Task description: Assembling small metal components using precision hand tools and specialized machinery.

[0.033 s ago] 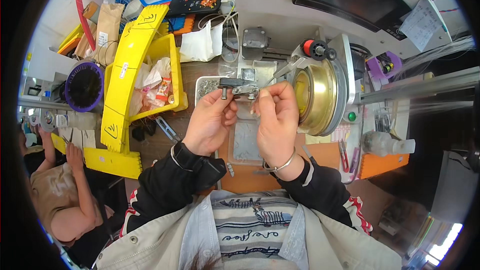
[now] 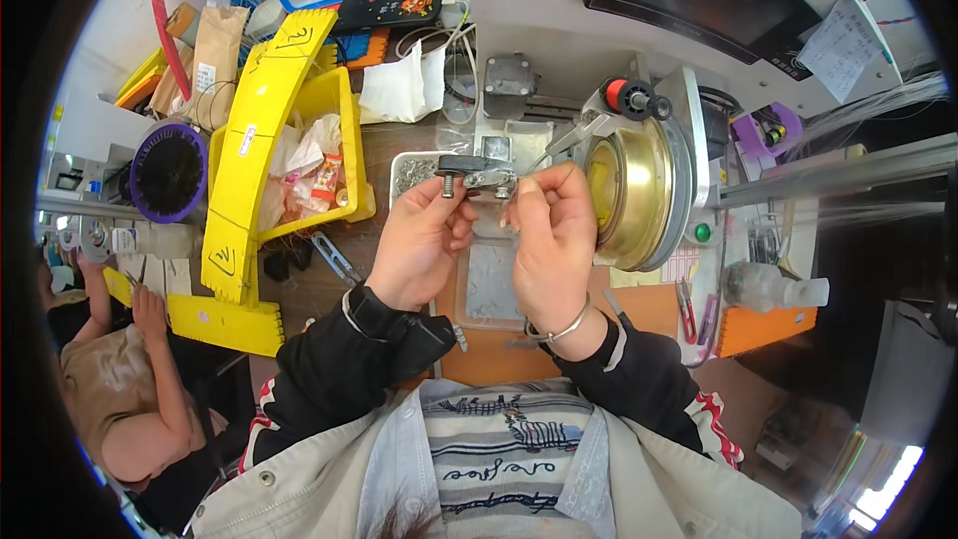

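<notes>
Above the middle of the desk (image 2: 329,289), your left hand (image 2: 424,245) is closed in a pinch on the left end of a small metal bracket assembly (image 2: 477,176), thumb and forefinger gripping beside its upright screw. Your right hand (image 2: 552,240) is closed on the right end, fingers curled over it. The assembly's long axis runs left to right between both hands, level, just ahead of the fingertips. Both hands are equally near. Directly behind it sits a metal tray of small parts (image 2: 411,175). A brass-coloured drum (image 2: 629,195) stands just right of your right hand; a yellow bin (image 2: 351,155) lies to the left.
</notes>
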{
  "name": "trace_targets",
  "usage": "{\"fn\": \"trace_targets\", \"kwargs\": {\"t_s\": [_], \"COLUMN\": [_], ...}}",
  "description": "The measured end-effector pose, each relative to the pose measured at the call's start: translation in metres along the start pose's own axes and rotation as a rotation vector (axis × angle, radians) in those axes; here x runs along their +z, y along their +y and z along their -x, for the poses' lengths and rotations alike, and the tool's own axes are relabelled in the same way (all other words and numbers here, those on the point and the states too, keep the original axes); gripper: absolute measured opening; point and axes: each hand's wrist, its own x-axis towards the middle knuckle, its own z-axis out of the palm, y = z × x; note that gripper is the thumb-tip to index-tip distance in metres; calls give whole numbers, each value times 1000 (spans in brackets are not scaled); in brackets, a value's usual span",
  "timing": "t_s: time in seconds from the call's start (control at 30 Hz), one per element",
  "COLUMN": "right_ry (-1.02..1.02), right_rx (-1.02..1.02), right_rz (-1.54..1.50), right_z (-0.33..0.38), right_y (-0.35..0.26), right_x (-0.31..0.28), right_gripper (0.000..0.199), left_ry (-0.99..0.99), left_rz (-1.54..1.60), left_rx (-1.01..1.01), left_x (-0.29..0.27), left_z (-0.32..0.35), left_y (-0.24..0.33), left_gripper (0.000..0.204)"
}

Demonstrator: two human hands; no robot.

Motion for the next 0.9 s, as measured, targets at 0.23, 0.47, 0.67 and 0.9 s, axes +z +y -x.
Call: {"fn": "trace_targets", "kwargs": {"t_s": [0.23, 0.47, 0.67, 0.9], "right_ry": [-8, 26, 19, 35], "right_rx": [37, 16, -7, 128], "right_rz": [-67, -23, -20, -71], "right_z": [-1, -1, 0, 13], "right_y": [0, -1, 5, -5], "right_x": [1, 3, -1, 5], "right_gripper": [7, 6, 7, 14], "left_ry": [329, 187, 129, 148], "left_rz": [-711, -1016, -1240, -1439], "left_rx": [714, 555, 625, 832], "left_x": [21, 22, 21, 29], "left_z": [18, 36, 41, 52], "left_y": [-5, -18, -9, 40], "left_gripper": [28, 36, 35, 16]}}
